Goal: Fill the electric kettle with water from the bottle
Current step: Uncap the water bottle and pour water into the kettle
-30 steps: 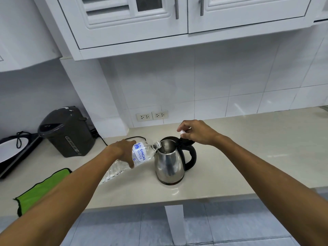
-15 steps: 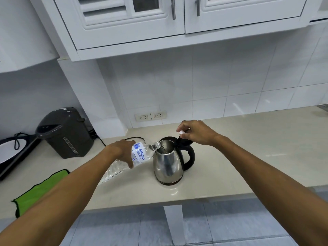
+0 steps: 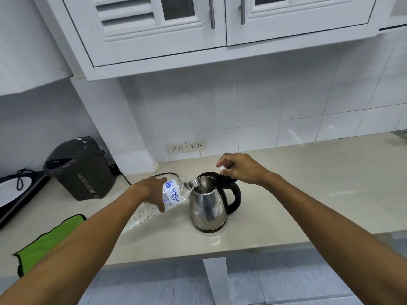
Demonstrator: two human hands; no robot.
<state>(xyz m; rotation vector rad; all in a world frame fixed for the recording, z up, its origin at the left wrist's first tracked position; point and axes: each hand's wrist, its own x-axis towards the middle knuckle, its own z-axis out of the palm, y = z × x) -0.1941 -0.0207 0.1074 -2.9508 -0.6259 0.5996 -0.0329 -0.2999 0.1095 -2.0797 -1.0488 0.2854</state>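
Observation:
A steel electric kettle (image 3: 208,209) with a black handle stands on the beige counter (image 3: 308,194), its lid tipped back and open. My left hand (image 3: 149,191) grips a clear plastic water bottle (image 3: 174,194) with a white and blue label, tilted almost flat. The bottle's mouth rests at the kettle's rim. My right hand (image 3: 239,168) hovers over the kettle's handle top, holding the black lid up, with a small white bottle cap (image 3: 221,169) pinched in its fingers.
A dark grey water boiler (image 3: 81,168) stands at the back left, next to a black-rimmed appliance (image 3: 13,192) at the left edge. A green cloth (image 3: 50,241) lies at the front left. Two wall sockets (image 3: 186,146) sit behind the kettle. White cabinets (image 3: 198,29) hang overhead.
The hands, bottle and kettle hold nearly the same pose. The view has shifted slightly, and the pouring goes on.

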